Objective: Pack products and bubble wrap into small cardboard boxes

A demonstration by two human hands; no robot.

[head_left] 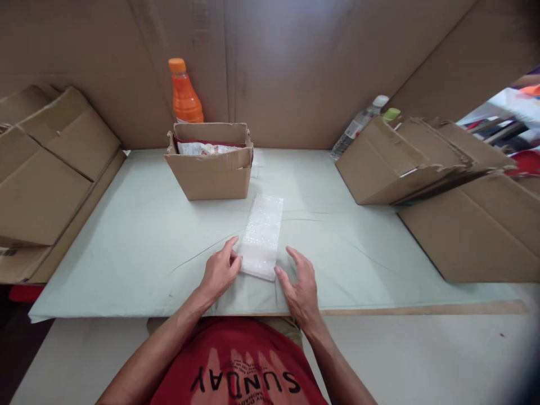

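A flat bubble-wrap pouch (262, 233) lies lengthwise on the pale green tabletop (143, 225), its near end between my hands. My left hand (221, 269) rests at the lower left edge of the pouch, fingers curved and apart, thumb tip by the corner. On the other side, my right hand (300, 284) is open, with the thumb at the lower right corner and the fingers spread away from the plastic. Neither hand is wrapped round the pouch. What is inside the pouch cannot be made out.
Behind the pouch stands a small cardboard box (219, 177) holding printed packets (206, 148). An orange bottle (185, 95) is behind it. Large cartons (54, 163) flank the left. At right are more cardboard boxes (379, 157) and a leaning clear bottle (356, 128). Cardboard walls (282, 73) close off the back.
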